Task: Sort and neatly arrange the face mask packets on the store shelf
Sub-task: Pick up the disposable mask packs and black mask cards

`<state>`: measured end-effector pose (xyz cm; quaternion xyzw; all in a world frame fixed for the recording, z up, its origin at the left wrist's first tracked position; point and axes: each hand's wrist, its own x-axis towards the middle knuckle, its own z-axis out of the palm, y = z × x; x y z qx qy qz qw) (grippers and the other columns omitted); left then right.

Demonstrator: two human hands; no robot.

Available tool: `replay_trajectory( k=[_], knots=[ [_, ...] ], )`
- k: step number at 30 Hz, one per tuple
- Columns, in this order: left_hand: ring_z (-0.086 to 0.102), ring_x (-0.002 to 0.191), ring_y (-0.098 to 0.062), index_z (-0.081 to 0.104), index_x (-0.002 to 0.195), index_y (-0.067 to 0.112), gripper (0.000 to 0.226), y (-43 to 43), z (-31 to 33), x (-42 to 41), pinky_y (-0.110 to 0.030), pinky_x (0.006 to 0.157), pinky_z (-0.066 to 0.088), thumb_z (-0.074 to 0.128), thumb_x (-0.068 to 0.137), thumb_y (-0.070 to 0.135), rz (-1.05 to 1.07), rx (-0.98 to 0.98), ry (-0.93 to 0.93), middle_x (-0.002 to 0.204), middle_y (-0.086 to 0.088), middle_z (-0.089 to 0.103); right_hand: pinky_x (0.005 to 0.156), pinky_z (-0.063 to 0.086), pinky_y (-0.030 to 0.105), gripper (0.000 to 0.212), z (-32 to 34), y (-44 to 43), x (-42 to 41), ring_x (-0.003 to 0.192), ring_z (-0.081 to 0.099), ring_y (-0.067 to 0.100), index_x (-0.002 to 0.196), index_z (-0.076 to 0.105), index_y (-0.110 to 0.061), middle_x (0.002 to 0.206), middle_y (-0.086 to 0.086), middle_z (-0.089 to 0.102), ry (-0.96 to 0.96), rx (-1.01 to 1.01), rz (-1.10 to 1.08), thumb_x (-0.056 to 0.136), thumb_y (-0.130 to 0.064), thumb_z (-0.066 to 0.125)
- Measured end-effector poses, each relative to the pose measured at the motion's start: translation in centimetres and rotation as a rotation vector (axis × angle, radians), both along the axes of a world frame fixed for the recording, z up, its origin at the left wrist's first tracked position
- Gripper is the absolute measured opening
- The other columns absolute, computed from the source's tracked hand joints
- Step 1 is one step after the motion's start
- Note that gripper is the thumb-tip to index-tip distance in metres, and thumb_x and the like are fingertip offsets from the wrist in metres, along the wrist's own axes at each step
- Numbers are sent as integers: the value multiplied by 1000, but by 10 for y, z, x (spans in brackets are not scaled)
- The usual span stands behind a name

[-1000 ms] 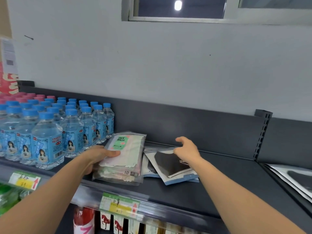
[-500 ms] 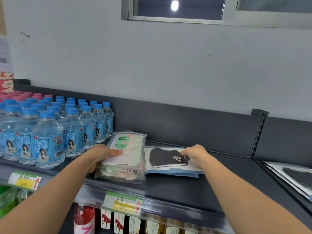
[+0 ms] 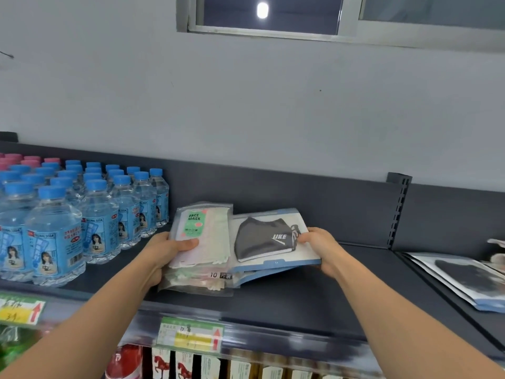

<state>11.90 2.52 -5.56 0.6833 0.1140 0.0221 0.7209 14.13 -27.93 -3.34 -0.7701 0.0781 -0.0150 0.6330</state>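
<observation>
At centre frame, left hand [image 3: 166, 250]: thumb curled over the left edge of the clear packets [image 3: 203, 242], fingers hidden beneath; clamped on the stack. Right hand [image 3: 319, 247], right of centre: thumb on top, fingers under the right edge of the blue-edged packets [image 3: 273, 262]; clamped likewise.

Both stacks: mid-frame on the dark shelf [image 3: 300, 305], touching side by side. The blue-edged stack appears tipped up at its right.

Handling, judged: light, thin, flexible. The clear film is soft and likely slippery, so the stack is apt to fan out. Blue-edged packets look somewhat stiffer, perhaps card-backed. Best taken at the outer edges, thumb above and fingers below, the whole stack pinched at once.

Writing: "FACE MASK" on the green label of the top clear packet; "10" with small characters on a lower one; "UKE" in white on the dark mask.

Outward: bottles [image 3: 95, 214], left of frame, blue caps, some pink behind, labelled "ORIGINAL SODA". Price tag [image 3: 191, 335], lower centre, red arrow, handwriting unreadable. Further packets [image 3: 464, 280], right edge, dark mask inside, blurred.
</observation>
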Motion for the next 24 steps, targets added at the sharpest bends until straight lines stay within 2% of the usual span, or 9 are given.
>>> replay_trajectory(
  k=[3,6,10,13,17,20,22,24],
  knots=[
    [69,86,-30,59,111,9,39,-15,5,1,-38,64,56,77,76,6,-7,-11,-110,103,-13,71,77,53,35,9,2,-16,-7,87,65,21,100,62,-13,101,6,70,-133,20,-28,95,-7,56],
    [68,90,-24,57,118,11,47,-34,15,0,-38,69,56,77,76,4,-23,-17,-233,105,-6,70,85,54,39,18,7,-35,-15,95,67,23,107,66,-17,105,2,73,-241,111,-70,93,-8,60],
    [67,89,-20,54,122,11,49,-66,27,-3,-35,68,55,75,78,5,-24,-60,-331,106,-3,68,87,56,41,22,17,-68,-28,95,69,23,103,68,-26,105,0,75,-304,256,-138,93,-7,61],
    [67,89,-19,53,125,10,51,-95,32,-6,-35,68,55,75,79,6,-21,-119,-364,107,-3,68,88,56,41,23,23,-99,-38,96,69,23,103,69,-26,105,0,74,-346,296,-208,93,-7,61],
    [68,91,-19,53,125,10,51,-139,36,-12,-34,69,56,74,80,5,-49,-126,-395,108,-3,68,97,52,47,19,24,-149,-51,104,67,27,93,68,-26,107,3,73,-373,288,-346,92,-7,63],
    [68,90,-19,53,125,12,50,-178,38,-21,-32,67,55,74,80,5,-77,-104,-412,109,-3,68,94,54,48,12,22,-195,-59,98,68,30,92,64,-20,108,9,72,-374,299,-430,91,-9,64],
    [68,90,-19,52,126,12,52,-206,38,-27,-32,67,55,74,80,4,-88,-107,-416,110,-4,68,84,56,41,11,22,-226,-65,86,66,23,99,62,-15,109,10,71,-375,302,-473,91,-9,65],
    [68,91,-19,52,128,11,54,-236,38,-34,-32,68,55,74,79,3,-102,-112,-418,110,-4,68,75,52,34,18,24,-256,-72,84,63,19,109,61,-11,109,8,69,-373,283,-506,92,-9,65]
  ],
)
